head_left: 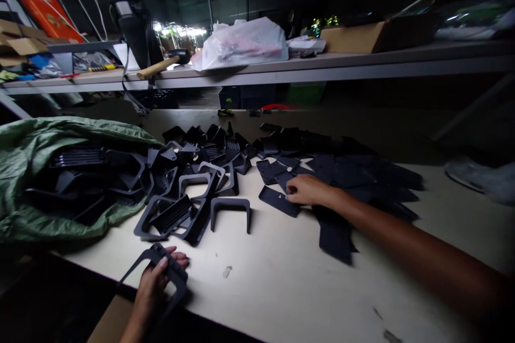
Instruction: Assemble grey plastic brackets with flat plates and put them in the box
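Presently, my left hand [153,277] is gripping a matte, U-shaped bracket [177,272] over the pale table [277,273]'s edge; my right hand [309,191] is touching a flat, oblong plate [274,199] lying there, whether pinching I cannot tell.

The bracket [176,273] I hold is dark grey, the surface [265,278] cream. I see a green sack [20,144] and a white bag [245,43].

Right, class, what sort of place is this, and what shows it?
Probably a workshop: many similar black parts lie on a table, more sit in a green sack, and a mallet rests on the shelf behind.
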